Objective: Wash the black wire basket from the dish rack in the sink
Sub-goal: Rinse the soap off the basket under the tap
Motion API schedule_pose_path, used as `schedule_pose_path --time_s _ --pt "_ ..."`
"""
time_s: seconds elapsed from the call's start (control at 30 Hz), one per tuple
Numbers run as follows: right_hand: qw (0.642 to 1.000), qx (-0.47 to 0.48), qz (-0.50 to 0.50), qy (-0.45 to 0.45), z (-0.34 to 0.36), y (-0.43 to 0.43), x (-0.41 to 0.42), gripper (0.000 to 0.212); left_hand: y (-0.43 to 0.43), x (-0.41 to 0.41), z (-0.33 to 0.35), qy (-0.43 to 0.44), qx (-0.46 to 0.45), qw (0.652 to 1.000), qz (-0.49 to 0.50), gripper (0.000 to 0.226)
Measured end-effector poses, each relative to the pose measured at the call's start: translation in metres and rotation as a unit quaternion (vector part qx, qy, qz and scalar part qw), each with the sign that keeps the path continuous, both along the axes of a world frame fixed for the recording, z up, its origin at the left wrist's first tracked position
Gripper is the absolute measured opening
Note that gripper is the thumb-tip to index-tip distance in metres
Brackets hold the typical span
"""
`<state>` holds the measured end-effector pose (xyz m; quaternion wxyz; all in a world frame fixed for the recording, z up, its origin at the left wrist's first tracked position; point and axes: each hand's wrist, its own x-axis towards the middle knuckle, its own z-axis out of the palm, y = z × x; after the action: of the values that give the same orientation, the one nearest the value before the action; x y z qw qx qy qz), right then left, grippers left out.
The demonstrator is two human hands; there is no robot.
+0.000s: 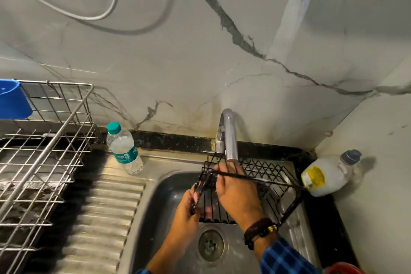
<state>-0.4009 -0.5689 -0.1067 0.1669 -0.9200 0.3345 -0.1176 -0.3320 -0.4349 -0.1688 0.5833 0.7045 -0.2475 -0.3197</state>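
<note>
The black wire basket (270, 176) is held tilted over the steel sink (160, 198), right under the chrome tap (230, 138). My left hand (189, 209) grips the basket's left end wall. My right hand (235, 193) lies over the basket's front rim, fingers reaching inside toward the tap's spout. Whether water is running I cannot tell. The steel dish rack (46, 151) stands to the left on the counter.
A small water bottle with a teal cap (123, 148) stands between rack and sink. A white jug (327, 173) lies in the right corner. A blue plastic container (12, 100) hangs at the rack's far left. The ribbed drainboard (104, 213) lies left of the basin, whose drain (210, 244) sits below the basket.
</note>
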Motion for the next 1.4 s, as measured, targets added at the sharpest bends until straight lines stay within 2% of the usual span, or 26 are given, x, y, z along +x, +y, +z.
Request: schedule_pose_path --time_s 0.07,0.13,0.2,0.27,0.3,0.33,0.4,0.47,0.5,0.6,0.67,0.83,0.93,1.0,1.03,1.07,1.13,1.17,1.2,1.23,1.3,1.4 --pt "0.992 0.092 0.085 0.02 -0.005 0.003 -0.007 0.03 0.008 0.006 -0.005 0.015 -0.007 0.999 0.028 0.02" --pt "0.976 0.177 0.123 0.033 -0.003 0.013 -0.024 0.029 0.017 0.013 -0.018 0.02 0.0 0.998 0.055 0.021" --pt "0.985 0.144 0.085 -0.05 0.008 0.026 -0.047 0.024 0.024 0.018 -0.027 0.023 -0.002 0.997 0.07 0.016" --pt "0.977 0.044 0.0 -0.211 0.015 0.029 -0.062 0.022 0.028 0.02 -0.032 0.031 -0.002 0.996 0.082 0.021" --pt "0.968 -0.02 -0.05 -0.247 0.013 0.024 -0.063 0.023 0.029 0.02 -0.032 0.033 -0.003 0.996 0.087 0.022" --pt "0.965 -0.071 -0.1 -0.234 0.012 0.017 -0.06 0.027 0.03 0.019 -0.031 0.034 -0.009 0.996 0.087 0.022" --pt "0.983 -0.075 -0.142 -0.094 0.012 0.003 -0.046 0.051 0.026 0.018 -0.028 0.033 -0.019 0.996 0.084 0.019" --pt "0.991 -0.048 -0.125 0.019 0.012 0.003 -0.032 0.07 0.021 0.013 -0.021 0.029 -0.03 0.995 0.089 0.019" --pt "0.994 -0.06 -0.092 0.028 0.011 0.011 -0.026 0.071 0.019 0.01 -0.017 0.018 -0.037 0.995 0.089 0.02" --pt "0.994 -0.086 0.068 -0.01 0.015 0.042 -0.014 0.061 0.019 0.004 -0.009 -0.009 -0.071 0.993 0.092 0.015" --pt "0.99 -0.082 0.118 -0.007 0.014 0.034 -0.019 0.059 0.024 0.008 -0.008 -0.007 -0.072 0.992 0.102 0.02" --pt "0.999 0.009 -0.028 -0.023 -0.018 -0.032 -0.06 0.069 0.037 0.024 -0.016 0.017 -0.056 0.99 0.125 0.029" --pt "0.992 0.06 -0.064 -0.09 -0.026 -0.035 -0.06 0.063 0.042 0.023 -0.023 0.04 -0.058 0.99 0.126 0.027" --pt "0.967 0.129 -0.147 -0.166 -0.021 -0.033 -0.053 0.046 0.041 0.018 -0.021 0.067 -0.068 0.987 0.13 0.029" --pt "0.934 0.206 -0.201 -0.211 -0.021 -0.034 -0.047 0.042 0.041 0.016 -0.019 0.077 -0.075 0.985 0.138 0.03" --pt "0.887 0.295 -0.247 -0.253 -0.02 -0.035 -0.043 0.041 0.041 0.015 -0.018 0.086 -0.083 0.982 0.146 0.03" --pt "0.787 0.445 -0.301 -0.304 -0.023 -0.039 -0.035 0.052 0.042 0.014 -0.019 0.119 -0.092 0.972 0.179 0.029" --pt "0.774 0.481 -0.288 -0.294 -0.024 -0.038 -0.033 0.058 0.043 0.016 -0.021 0.142 -0.09 0.964 0.204 0.03" --pt "0.797 0.483 -0.252 -0.262 -0.023 -0.035 -0.031 0.06 0.045 0.017 -0.023 0.173 -0.093 0.954 0.225 0.032" --pt "0.836 0.452 -0.212 -0.226 -0.022 -0.031 -0.03 0.055 0.047 0.019 -0.024 0.195 -0.088 0.947 0.24 0.033" --pt "0.911 0.343 -0.141 -0.178 -0.018 -0.027 -0.03 0.045 0.053 0.02 -0.023 0.221 -0.067 0.941 0.249 0.033" --pt "0.949 0.247 -0.097 -0.169 -0.012 -0.029 -0.028 0.042 0.064 0.014 -0.026 0.269 -0.017 0.931 0.246 0.025"
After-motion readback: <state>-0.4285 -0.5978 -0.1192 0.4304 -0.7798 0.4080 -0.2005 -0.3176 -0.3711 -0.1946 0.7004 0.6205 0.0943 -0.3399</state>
